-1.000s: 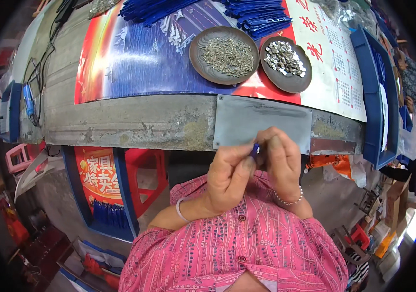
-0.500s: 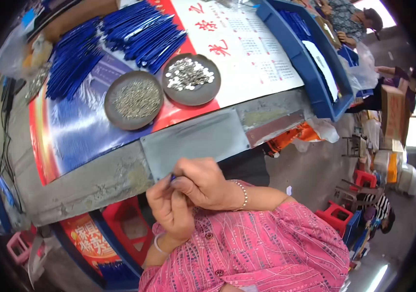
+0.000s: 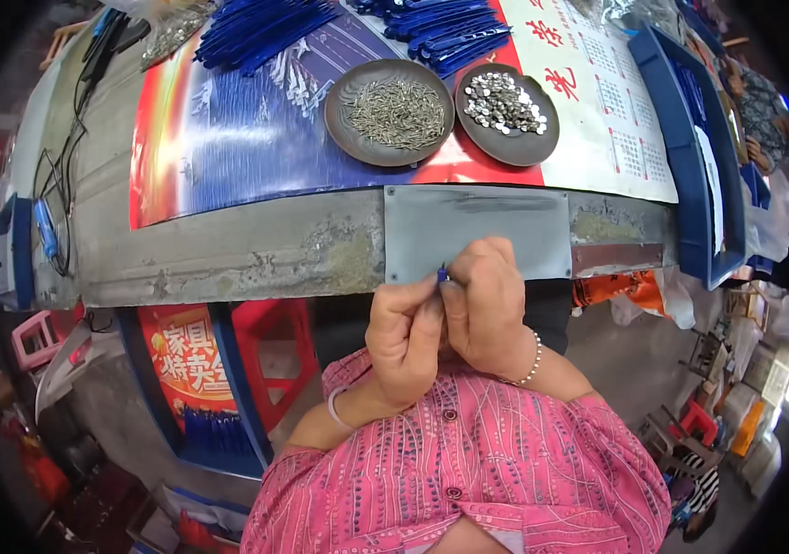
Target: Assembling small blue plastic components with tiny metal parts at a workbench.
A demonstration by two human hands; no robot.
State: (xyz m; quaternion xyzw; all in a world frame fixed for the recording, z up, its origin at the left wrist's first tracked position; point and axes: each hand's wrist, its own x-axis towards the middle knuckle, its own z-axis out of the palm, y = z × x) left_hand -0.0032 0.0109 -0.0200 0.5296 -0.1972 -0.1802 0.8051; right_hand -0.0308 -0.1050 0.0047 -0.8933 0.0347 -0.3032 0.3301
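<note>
My left hand [image 3: 403, 342] and my right hand [image 3: 488, 300] meet in front of my chest, just off the near table edge. Thumb and forefinger of each are closed in a pinch on a small dark blue piece [image 3: 442, 273]; fingers hide most of it. Behind them a grey metal plate [image 3: 417, 231] is fixed to the table edge. Further back are two round dark dishes. The left dish [image 3: 340, 120] bears many thin metal pins [image 3: 399, 113]; the right dish [image 3: 531, 153] bears small shiny silvery discs [image 3: 503, 103].
Bundles of long blue strips [image 3: 260, 32] lie at the back on a glossy poster [image 3: 256, 166]. A blue tray [image 3: 690, 157] stands at the right edge. Below the table are a blue bin [image 3: 251, 434] and a red stool [image 3: 246, 332]. A cable [image 3: 66, 185] runs along the left.
The whole view has shifted and turned, so table and dishes appear further right and higher. My hands keep their pinch on the blue piece, which shows a little more now.
</note>
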